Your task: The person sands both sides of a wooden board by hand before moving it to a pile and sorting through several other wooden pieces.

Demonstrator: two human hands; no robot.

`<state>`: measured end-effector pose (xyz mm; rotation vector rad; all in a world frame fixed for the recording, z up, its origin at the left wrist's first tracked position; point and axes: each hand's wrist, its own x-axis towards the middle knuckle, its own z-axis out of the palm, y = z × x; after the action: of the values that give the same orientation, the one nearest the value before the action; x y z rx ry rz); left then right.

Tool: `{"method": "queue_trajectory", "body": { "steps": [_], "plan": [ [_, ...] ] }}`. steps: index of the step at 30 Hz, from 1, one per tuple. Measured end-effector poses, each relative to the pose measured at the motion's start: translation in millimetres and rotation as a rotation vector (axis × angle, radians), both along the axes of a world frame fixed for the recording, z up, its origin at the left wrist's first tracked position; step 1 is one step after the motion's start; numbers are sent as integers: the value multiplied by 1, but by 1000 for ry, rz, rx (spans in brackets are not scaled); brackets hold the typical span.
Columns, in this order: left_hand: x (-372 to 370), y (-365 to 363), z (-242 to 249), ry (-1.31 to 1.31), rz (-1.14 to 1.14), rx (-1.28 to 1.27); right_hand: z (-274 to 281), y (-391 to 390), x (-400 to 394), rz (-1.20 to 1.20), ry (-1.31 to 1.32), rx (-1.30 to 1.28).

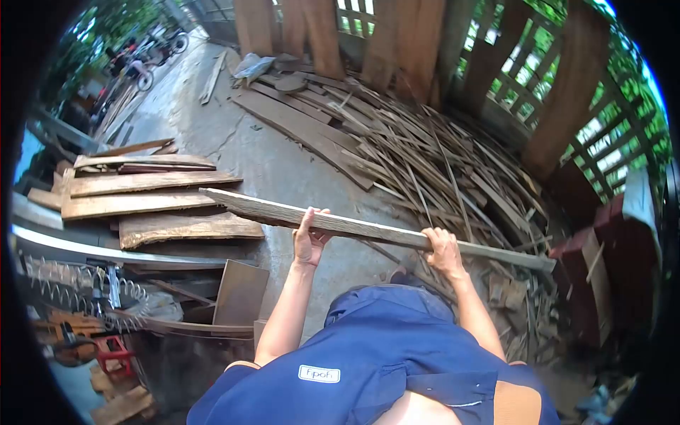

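Observation:
A long wooden board [368,229], narrow edge up, is held across the front of my body. Its pointed left end reaches over stacked planks, and its right end comes close to dark red blocks. My left hand [309,239] grips it left of the middle, thumb up against the near side and fingers behind. My right hand [444,251] wraps over the top edge farther right. Part of the board's lower face is hidden behind my fingers.
Rough-cut planks [149,185] are stacked at left beside a workbench with a coiled hose [78,280]. A large heap of thin wood strips [425,156] lies ahead on the concrete floor [205,120]. Tall boards [414,42] lean on the fence. Dark red blocks [584,283] stand at right.

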<state>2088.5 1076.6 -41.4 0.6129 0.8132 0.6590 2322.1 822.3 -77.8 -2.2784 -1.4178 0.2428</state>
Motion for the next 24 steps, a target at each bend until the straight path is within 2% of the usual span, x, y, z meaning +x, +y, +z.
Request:
{"method": "queue_trajectory", "body": {
  "steps": [1, 3, 5, 7, 13, 17, 20, 21, 23, 24],
  "plan": [
    [13, -1, 4, -6, 29, 8, -6, 0, 12, -1, 28, -21],
    [28, 1, 5, -22, -111, 130, -22, 7, 27, 3, 90, -76],
    [72, 0, 13, -17, -141, 139, -43, 7, 60, -1, 121, -97],
    [102, -2, 16, 2, -289, 186, -64, 4, 80, -32, 183, -37],
    [161, 17, -4, 41, -332, 169, -87, 16, 118, -58, 192, -217],
    [206, 59, -24, 54, -415, 25, -92, 41, 153, -218, 109, -240],
    [258, 105, -32, 12, -587, -50, -95, 63, 188, -431, 51, -322],
    [275, 113, -33, 18, -656, -98, -88, 69, 198, -424, 42, -338],
    [318, 129, -46, 25, -607, -173, -75, 95, 220, -612, -73, -185],
    [344, 137, -50, 82, -553, -198, -89, 97, 237, -664, -63, -157]
  ]
}}
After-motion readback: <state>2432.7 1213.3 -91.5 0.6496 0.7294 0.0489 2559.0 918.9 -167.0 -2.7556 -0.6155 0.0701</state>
